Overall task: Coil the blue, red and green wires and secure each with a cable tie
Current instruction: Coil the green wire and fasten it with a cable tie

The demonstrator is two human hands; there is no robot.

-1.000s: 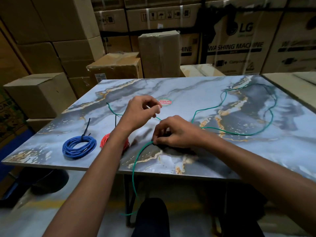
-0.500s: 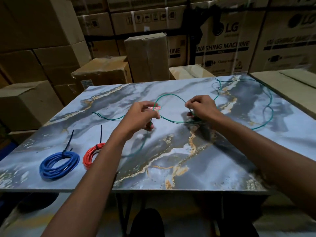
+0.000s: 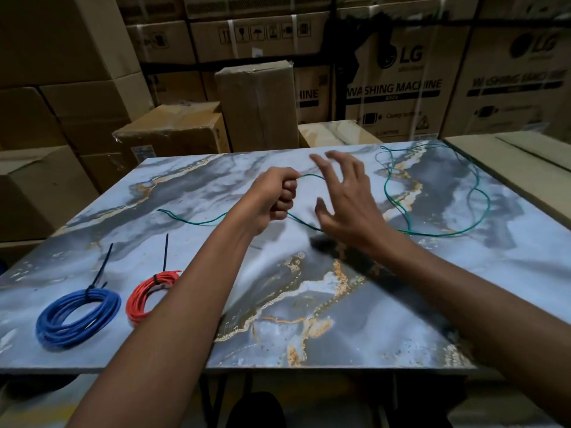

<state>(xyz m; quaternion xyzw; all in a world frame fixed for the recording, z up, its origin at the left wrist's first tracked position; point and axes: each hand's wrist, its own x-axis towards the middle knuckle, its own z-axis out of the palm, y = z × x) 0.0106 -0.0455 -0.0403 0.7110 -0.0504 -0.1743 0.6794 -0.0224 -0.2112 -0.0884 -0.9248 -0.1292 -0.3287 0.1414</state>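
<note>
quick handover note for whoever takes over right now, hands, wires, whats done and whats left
Left hand: fist gripping the green wire.
Right hand: open, fingers spread above the wire, holding nothing.
Blue coil and red coil: lying near the table's left front, each with a black tie round it. Done.
Green wire: mostly loose across the far right of the table. Left: coil it and tie it. No spare tie visible.

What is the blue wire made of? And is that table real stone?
The blue wire looks like metal wire in a smooth plastic coat: it bends into soft round loops and has a dull shine. What is inside cannot be seen. The table looks like marble, with grey swirls and gold veins, but its edge is very thin, so it may be a printed glossy sheet or tile rather than real stone.
</note>
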